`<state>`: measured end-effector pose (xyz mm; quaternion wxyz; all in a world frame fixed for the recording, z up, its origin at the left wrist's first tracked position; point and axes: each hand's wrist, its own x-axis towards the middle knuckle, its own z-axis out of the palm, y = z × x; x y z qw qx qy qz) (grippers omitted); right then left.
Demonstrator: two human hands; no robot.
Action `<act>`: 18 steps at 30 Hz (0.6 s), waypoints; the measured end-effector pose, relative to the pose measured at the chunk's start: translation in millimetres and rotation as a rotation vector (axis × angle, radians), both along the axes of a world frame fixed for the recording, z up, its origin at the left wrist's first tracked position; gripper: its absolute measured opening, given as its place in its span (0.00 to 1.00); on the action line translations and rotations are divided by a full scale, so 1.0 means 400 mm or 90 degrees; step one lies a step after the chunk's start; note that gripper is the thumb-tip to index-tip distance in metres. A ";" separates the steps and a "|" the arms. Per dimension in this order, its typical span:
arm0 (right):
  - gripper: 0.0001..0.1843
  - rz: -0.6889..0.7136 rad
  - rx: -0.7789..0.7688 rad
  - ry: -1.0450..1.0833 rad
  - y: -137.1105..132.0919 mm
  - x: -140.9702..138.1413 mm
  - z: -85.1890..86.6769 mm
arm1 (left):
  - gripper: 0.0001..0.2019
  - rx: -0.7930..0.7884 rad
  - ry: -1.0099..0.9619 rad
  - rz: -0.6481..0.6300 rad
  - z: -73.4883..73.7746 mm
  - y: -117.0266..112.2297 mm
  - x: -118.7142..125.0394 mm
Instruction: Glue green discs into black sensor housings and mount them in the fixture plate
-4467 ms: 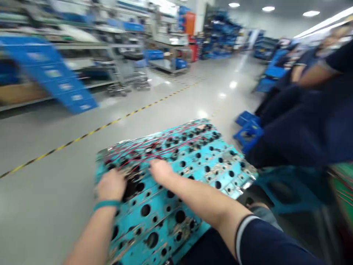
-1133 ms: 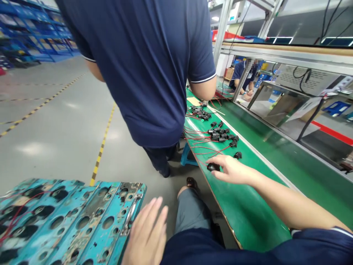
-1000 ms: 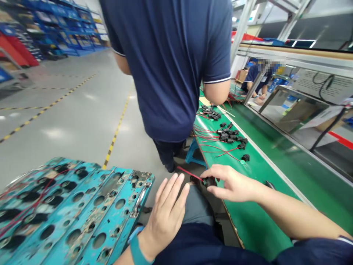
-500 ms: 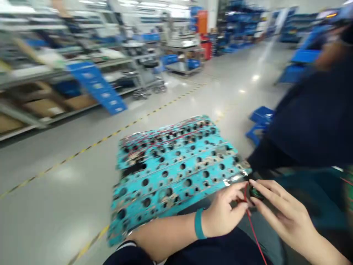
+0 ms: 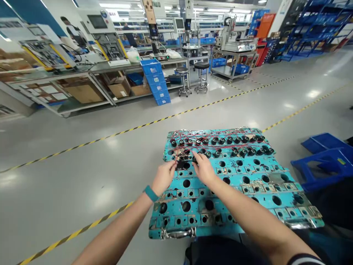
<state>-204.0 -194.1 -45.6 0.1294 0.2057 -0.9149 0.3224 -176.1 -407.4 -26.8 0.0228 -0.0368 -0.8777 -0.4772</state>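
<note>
In the head view, left hand (image 5: 163, 178), fingers pinching a red wire (image 5: 176, 157), and right hand (image 5: 204, 170), half-curled (any hold hidden), shift from four o'clock beside the turquoise board (image 5: 174, 209) to its ten, bringing work among black sockets (image 5: 230, 140).

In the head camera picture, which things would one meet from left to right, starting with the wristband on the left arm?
Smooth teal wristband → bare left hand → bare right hand → blue plastic stool-like pieces on the floor.
</note>
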 end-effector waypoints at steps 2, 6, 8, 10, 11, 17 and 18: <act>0.30 -0.019 0.029 -0.027 -0.057 -0.047 -0.035 | 0.12 -0.038 0.062 0.061 -0.020 -0.061 -0.110; 0.31 -0.071 0.085 -0.074 -0.105 -0.099 -0.089 | 0.12 -0.082 0.102 0.084 -0.084 -0.108 -0.260; 0.31 -0.089 0.108 -0.091 -0.110 -0.109 -0.108 | 0.12 -0.103 0.097 0.070 -0.120 -0.116 -0.296; 0.29 -0.099 0.126 -0.103 -0.114 -0.115 -0.121 | 0.12 -0.132 0.085 0.046 -0.152 -0.124 -0.315; 0.28 -0.101 0.133 -0.108 -0.116 -0.117 -0.126 | 0.13 -0.149 0.079 0.032 -0.165 -0.128 -0.319; 0.22 -0.120 0.162 -0.124 -0.134 -0.127 -0.124 | 0.11 -0.240 0.103 0.011 -0.192 -0.125 -0.300; 0.21 -0.122 0.166 -0.125 -0.136 -0.127 -0.121 | 0.12 -0.250 0.126 0.024 -0.187 -0.115 -0.290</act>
